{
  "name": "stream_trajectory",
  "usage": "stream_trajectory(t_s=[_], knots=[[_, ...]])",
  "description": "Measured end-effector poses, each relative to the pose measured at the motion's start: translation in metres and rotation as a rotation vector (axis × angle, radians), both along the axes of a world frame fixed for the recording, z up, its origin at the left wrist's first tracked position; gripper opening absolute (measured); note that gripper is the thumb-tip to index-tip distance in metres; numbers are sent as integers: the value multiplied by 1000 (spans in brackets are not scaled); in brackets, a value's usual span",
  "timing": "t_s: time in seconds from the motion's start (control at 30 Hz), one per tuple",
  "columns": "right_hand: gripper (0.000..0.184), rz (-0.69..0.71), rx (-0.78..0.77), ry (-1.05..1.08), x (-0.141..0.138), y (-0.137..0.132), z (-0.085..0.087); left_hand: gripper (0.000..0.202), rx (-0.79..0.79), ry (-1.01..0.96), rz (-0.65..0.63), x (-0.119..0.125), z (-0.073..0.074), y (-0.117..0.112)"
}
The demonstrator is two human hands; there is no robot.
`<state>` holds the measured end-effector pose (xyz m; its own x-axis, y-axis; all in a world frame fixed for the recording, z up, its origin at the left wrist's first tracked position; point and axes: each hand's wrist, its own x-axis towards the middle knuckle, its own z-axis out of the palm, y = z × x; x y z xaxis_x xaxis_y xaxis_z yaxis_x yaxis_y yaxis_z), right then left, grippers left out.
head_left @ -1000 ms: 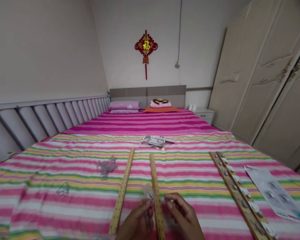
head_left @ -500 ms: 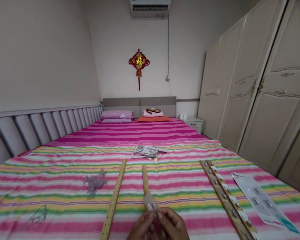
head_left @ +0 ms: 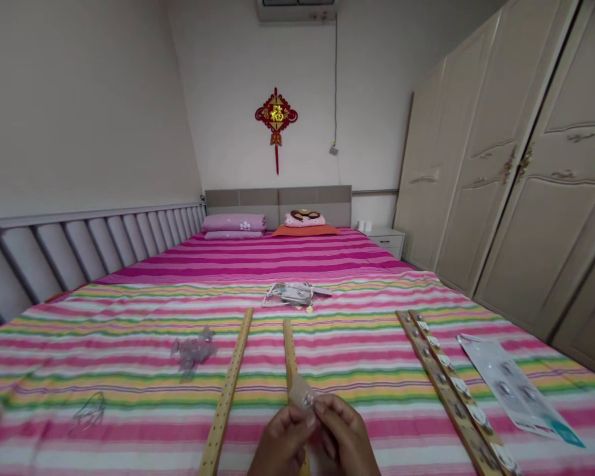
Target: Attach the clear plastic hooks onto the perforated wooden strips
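My left hand and my right hand meet at the bottom middle, fingers pinched together on a small clear plastic packet. They hover over the near end of a perforated wooden strip lying on the striped bed sheet. A second wooden strip lies just to the left of it. What the packet contains is too small to make out.
Two more wooden strips fitted with round metal pieces lie at the right, beside a printed plastic bag. Crumpled clear wrappers lie left, and opened packets further up the bed. Wardrobe doors stand along the right; pillows sit by the headboard.
My hands have come together on the clear packet, having been slightly apart a second ago. The view rose and then settled; the strips and bags lie where they were.
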<state>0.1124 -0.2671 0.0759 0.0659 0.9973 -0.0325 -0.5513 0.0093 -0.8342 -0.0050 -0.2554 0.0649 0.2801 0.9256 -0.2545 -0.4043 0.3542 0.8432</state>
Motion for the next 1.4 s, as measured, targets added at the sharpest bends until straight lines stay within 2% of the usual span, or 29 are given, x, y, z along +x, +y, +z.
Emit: stream_trajectory(t_s=[0.07,0.23,0.33,0.47,0.63,0.8,0.9,0.97,1.1,1.23,1.33,1.4], knots=[[30,39,-39,132,3,0,-1,39,126,84,11,-5,2,-1],[24,150,-147,431,9,-5,3,37,297,284,251,-15,20,-9],[23,204,-170,497,7,-7,3,46,315,269,186,-9,25,-15],[22,235,-172,519,4,-6,0,44,330,236,83,-1,21,-19],[24,210,-159,483,0,1,-6,39,399,363,190,-11,24,-7],[26,278,-247,551,-6,9,-13,40,316,272,153,-21,35,9],[25,384,-301,625,-8,13,-16,44,187,152,129,-23,32,15],[22,469,-306,651,-9,16,-18,42,167,113,93,-25,28,19],[14,631,-266,693,-11,21,-19,31,277,120,43,-29,25,26],[13,724,-264,718,-14,24,-16,22,342,148,13,-31,33,30],[15,716,-283,674,-16,27,-16,22,384,144,-54,-33,38,34],[21,633,-293,572,-16,30,-19,24,382,134,-53,-36,38,41]])
